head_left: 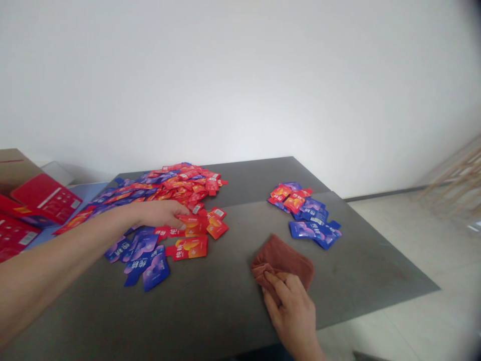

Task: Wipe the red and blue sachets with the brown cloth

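Note:
My left hand (pixel 160 213) reaches in from the left and lies at the edge of a large heap of red and blue sachets (pixel 165 188), its fingertips on a red sachet (pixel 193 226). Whether those fingers grip it, I cannot tell. Looser blue sachets (pixel 145 265) and a red sachet (pixel 187 248) lie below the hand. My right hand (pixel 291 311) is shut on a crumpled reddish-brown cloth (pixel 281 261), pressing it to the grey table (pixel 229 311). Above the cloth sits a smaller group of blue and red sachets (pixel 306 215).
An open cardboard box (pixel 15 170) and red printed cartons (pixel 47 198) stand at the far left, beyond the table's corner. The dark grey tabletop has a seam across it and ends at the right above a pale tiled floor (pixel 406 250). A wooden frame (pixel 458 180) leans at the right.

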Available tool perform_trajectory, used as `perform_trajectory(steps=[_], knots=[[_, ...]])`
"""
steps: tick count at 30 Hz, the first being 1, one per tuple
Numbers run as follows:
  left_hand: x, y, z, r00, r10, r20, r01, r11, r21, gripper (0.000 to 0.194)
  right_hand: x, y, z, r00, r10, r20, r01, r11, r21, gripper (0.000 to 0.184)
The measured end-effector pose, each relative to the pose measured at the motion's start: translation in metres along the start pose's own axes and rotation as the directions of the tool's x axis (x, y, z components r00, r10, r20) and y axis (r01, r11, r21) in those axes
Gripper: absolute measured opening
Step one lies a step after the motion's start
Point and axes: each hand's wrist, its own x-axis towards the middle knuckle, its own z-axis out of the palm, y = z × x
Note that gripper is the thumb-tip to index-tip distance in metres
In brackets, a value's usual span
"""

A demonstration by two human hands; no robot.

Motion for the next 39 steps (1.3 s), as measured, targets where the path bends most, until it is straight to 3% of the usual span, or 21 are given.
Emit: perform_trajectory(steps=[4,10,13,17,22,26,28,31,34,39], knots=[[0.009,0.04,0.019,0.991,0.074,0.109,-0.068,0.996,-0.062,0.024,0.001,-0.002,-0.002,1.0,0.017,0.005,-0.017,1.0,0.025,0.026],[0.045,0.092,0.095,0.971,0.153,0.185,-0.155,0.988,-0.002,0.016,0.003,-0.006,-0.003,0.999,0.048,-0.01,-0.048,0.998,0.051,0.029],[0.065,0.104,0.124,0.966,0.181,0.185,-0.183,0.983,-0.007,0.013,0.003,-0.008,-0.003,0.998,0.068,-0.019,-0.066,0.995,0.068,0.028],[0.067,0.096,0.137,0.98,0.159,0.12,-0.15,0.985,-0.083,0.02,0.008,-0.005,-0.004,0.991,0.13,-0.037,-0.126,0.987,0.102,0.027],[0.032,0.061,0.151,0.996,0.087,0.016,-0.08,0.963,-0.259,0.03,0.024,0.002,-0.01,0.943,0.286,-0.172,-0.262,0.953,0.15,0.026],[0.005,0.031,0.174,0.992,-0.014,-0.126,-0.062,0.813,-0.579,0.037,0.033,-0.023,-0.008,0.981,0.172,-0.091,-0.164,0.982,0.091,0.028],[-0.005,0.023,0.185,0.976,-0.071,-0.206,-0.075,0.776,-0.626,0.038,0.035,-0.042,-0.002,0.998,0.067,0.001,-0.067,0.997,0.029,0.028],[-0.018,0.025,0.202,0.933,-0.088,-0.349,-0.14,0.806,-0.575,0.034,0.039,-0.064,0.008,0.983,-0.065,0.171,0.079,0.994,-0.079,0.025],[-0.031,0.042,0.221,0.888,-0.01,-0.46,-0.206,0.885,-0.417,0.021,0.042,-0.074,0.014,0.941,-0.125,0.314,0.177,0.974,-0.14,0.028],[-0.044,0.066,0.246,0.835,0.067,-0.546,-0.185,0.969,-0.164,0.015,0.042,-0.077,0.016,0.903,-0.181,0.39,0.272,0.943,-0.194,0.029]])
